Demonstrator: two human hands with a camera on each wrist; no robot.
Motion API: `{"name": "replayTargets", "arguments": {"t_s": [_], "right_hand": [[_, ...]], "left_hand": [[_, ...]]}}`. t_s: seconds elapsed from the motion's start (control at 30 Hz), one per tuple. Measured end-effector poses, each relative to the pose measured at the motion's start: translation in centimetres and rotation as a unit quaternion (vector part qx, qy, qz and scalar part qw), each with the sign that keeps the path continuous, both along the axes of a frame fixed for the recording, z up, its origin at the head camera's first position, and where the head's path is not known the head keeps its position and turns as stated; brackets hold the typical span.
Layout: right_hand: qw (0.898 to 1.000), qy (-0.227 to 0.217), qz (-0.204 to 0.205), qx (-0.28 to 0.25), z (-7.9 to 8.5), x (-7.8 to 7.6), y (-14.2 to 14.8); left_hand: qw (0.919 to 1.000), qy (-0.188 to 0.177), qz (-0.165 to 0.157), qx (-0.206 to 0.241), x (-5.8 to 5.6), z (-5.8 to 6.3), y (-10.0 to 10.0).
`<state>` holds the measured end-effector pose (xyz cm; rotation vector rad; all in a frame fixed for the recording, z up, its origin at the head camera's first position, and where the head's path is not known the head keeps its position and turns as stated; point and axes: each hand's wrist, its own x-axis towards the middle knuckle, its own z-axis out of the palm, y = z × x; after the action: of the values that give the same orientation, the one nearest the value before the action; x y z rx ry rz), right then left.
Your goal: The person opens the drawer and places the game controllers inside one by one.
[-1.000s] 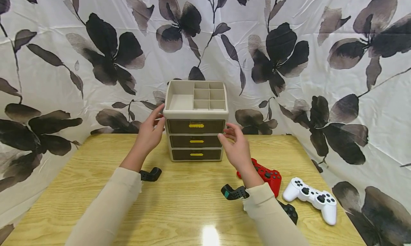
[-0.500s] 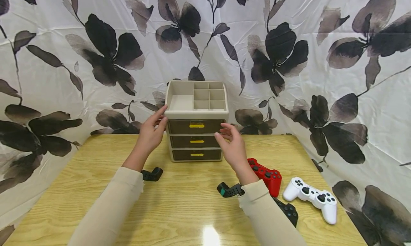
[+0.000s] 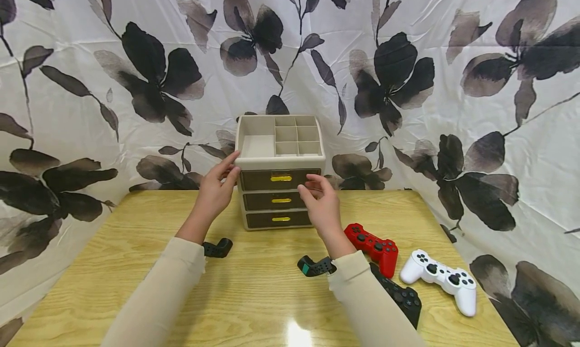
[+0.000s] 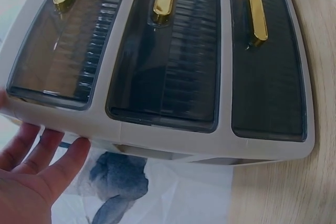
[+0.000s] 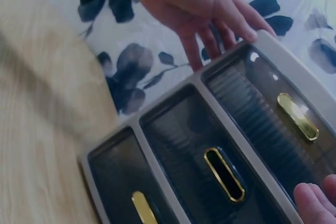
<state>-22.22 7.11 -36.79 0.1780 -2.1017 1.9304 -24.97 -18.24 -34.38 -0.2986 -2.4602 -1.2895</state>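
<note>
The likeliest trouble, to my judgement, is an uneven push on the drawer organizer (image 3: 281, 161), which stands upright at the far middle of the table (image 3: 263, 296), just in front of the floral cloth (image 3: 312, 14). Should the left hand (image 3: 216, 190) press alone, high on the left side, the unit could slide or twist to the right, or rock if its base catches. Were it tipped towards the near edge, the top drawer (image 3: 256, 181) and the two below might slip out, as no catch shows. A low sweep of the right forearm could also nudge the black controller (image 3: 402, 295), partly hidden under the sleeve, or the red controller (image 3: 378, 247) just beside it. The left hand's fingers are spread and lightly bent, thumb well apart, the tips against the organizer's left side without wrapping round it. The right hand (image 3: 323, 206) is half-curled with a clear gap between thumb and fingers and nothing between them; it is before the right end of the top drawer, and whether it touches the front I cannot tell.
</note>
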Motion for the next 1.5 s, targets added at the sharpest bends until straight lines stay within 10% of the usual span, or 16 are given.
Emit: {"name": "replayTargets", "arguments": {"t_s": [0.6, 1.5], "right_hand": [[0.982, -0.033, 0.004, -0.186, 0.2, -0.7, -3.2], [0.961, -0.044, -0.063, -0.264, 1.0, -1.4, -6.4]], "left_hand": [[1.0, 0.005, 0.005, -0.001, 0.2, 0.0, 0.1], [1.0, 0.003, 0.007, 0.006, 0.2, -0.2, 0.1]]}}
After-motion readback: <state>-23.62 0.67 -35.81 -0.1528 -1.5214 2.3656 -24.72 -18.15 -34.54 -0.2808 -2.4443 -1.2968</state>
